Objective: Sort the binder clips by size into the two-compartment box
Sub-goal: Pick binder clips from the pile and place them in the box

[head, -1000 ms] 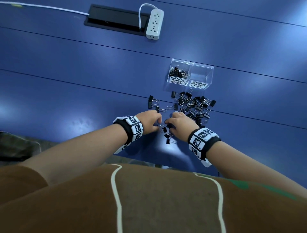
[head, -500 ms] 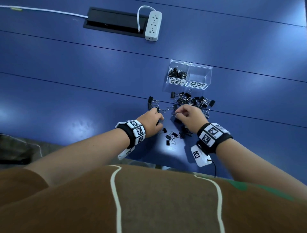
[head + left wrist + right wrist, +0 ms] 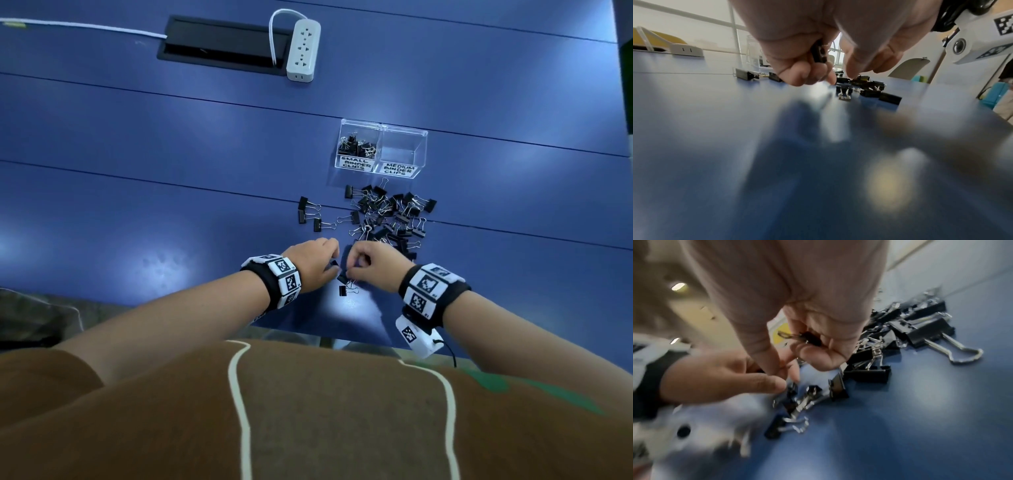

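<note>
A clear two-compartment box [image 3: 379, 168] stands beyond the pile. Its left side, labelled small, holds several small black clips [image 3: 356, 146]; the right side, labelled medium, shows none. Mixed black binder clips [image 3: 388, 214] lie heaped before it. My left hand [image 3: 329, 266] curls its fingers round a small clip [image 3: 819, 52]. My right hand [image 3: 352, 266] keeps a small clip [image 3: 809, 337] tucked in its curled fingers while thumb and forefinger reach down at small clips [image 3: 797, 395] on the table. The two hands nearly touch.
Three medium clips [image 3: 308, 215] lie apart, left of the pile. A small clip [image 3: 347, 290] lies near the table's front edge [image 3: 308, 329]. A white power strip [image 3: 303, 49] and a black cable slot [image 3: 222, 44] sit far back.
My right hand has come back from the pile toward my body and now meets the left hand over the near small clips. The left hand has barely shifted.
</note>
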Available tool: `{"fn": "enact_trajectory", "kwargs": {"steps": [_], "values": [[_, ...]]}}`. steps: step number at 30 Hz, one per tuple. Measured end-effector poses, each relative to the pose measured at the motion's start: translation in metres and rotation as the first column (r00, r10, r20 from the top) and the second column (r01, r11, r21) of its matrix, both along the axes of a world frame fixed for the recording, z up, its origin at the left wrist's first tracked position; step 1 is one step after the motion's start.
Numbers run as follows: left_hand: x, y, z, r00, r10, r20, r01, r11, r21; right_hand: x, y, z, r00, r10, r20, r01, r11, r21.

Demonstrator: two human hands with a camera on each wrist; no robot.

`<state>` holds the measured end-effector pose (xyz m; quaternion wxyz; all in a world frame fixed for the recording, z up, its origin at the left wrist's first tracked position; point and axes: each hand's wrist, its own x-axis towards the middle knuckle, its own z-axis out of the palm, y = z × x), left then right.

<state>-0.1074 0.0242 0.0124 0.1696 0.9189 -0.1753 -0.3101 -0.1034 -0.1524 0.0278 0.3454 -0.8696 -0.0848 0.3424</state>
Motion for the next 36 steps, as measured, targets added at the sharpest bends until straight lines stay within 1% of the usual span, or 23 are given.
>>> {"fn": "enact_trajectory", "kwargs": {"steps": [1,3,4,6,9,11,15,19,22,24,25,27,28,30,34,36], "values": [[0.000,0.001,-0.001,1.000,-0.027,0.003,0.027,1.000,0.010,-0.003,0.002,-0.002,0.995,0.089,0.042,-0.087,0.995,-0.053],[0.001,0.002,-0.004,0.999,-0.038,0.015,0.038,0.999,0.027,-0.007,0.006,-0.010,0.965,0.240,0.103,-0.223,0.962,-0.155],[0.002,0.002,-0.004,0.999,-0.027,0.027,0.026,0.999,0.021,-0.008,0.007,-0.014,0.951,0.284,0.123,-0.257,0.945,-0.200],[0.003,0.003,-0.005,0.999,0.020,0.032,-0.019,1.000,-0.022,-0.009,0.010,-0.018,0.932,0.327,0.155,-0.280,0.923,-0.263],[0.008,0.006,-0.006,0.996,0.088,0.012,-0.086,0.991,-0.105,-0.009,0.014,-0.020,0.911,0.359,0.204,-0.292,0.910,-0.295],[0.012,0.006,-0.008,0.993,0.121,-0.003,-0.120,0.983,-0.140,-0.009,0.016,-0.020,0.903,0.376,0.209,-0.301,0.899,-0.318],[0.030,0.001,-0.003,0.968,0.251,0.009,-0.244,0.949,-0.197,-0.008,0.018,-0.021,0.924,0.332,0.191,-0.260,0.910,-0.322],[0.068,-0.010,0.015,0.914,0.397,0.084,-0.363,0.893,-0.264,-0.004,0.021,-0.025,0.921,0.339,0.191,-0.258,0.900,-0.351],[0.108,-0.024,0.032,0.875,0.471,0.116,-0.414,0.850,-0.324,-0.001,0.024,-0.026,0.926,0.334,0.174,-0.258,0.899,-0.353],[0.136,-0.033,0.042,0.855,0.500,0.139,-0.431,0.834,-0.346,0.004,0.024,-0.022,0.952,0.269,0.145,-0.216,0.929,-0.300],[0.149,-0.038,0.045,0.849,0.507,0.147,-0.436,0.830,-0.347,0.007,0.022,-0.017,0.971,0.201,0.132,-0.164,0.955,-0.246],[0.170,-0.043,0.049,0.849,0.504,0.155,-0.437,0.837,-0.328,0.016,0.016,-0.007,0.993,-0.003,0.121,0.016,0.994,-0.105],[0.178,-0.044,0.048,0.853,0.500,0.152,-0.437,0.843,-0.314,0.022,0.012,-0.001,0.987,-0.106,0.123,0.113,0.992,-0.049],[0.184,-0.043,0.046,0.864,0.485,0.139,-0.433,0.854,-0.289,0.039,0.001,0.012,0.961,-0.240,0.139,0.240,0.971,0.022],[0.176,-0.035,0.039,0.879,0.452,0.152,-0.400,0.872,-0.283,0.086,-0.019,0.036,0.914,-0.403,0.053,0.394,0.910,0.133],[0.163,-0.028,0.039,0.870,0.468,0.157,-0.406,0.859,-0.311,0.112,-0.022,0.045,0.897,-0.437,0.072,0.424,0.894,0.144]]}}
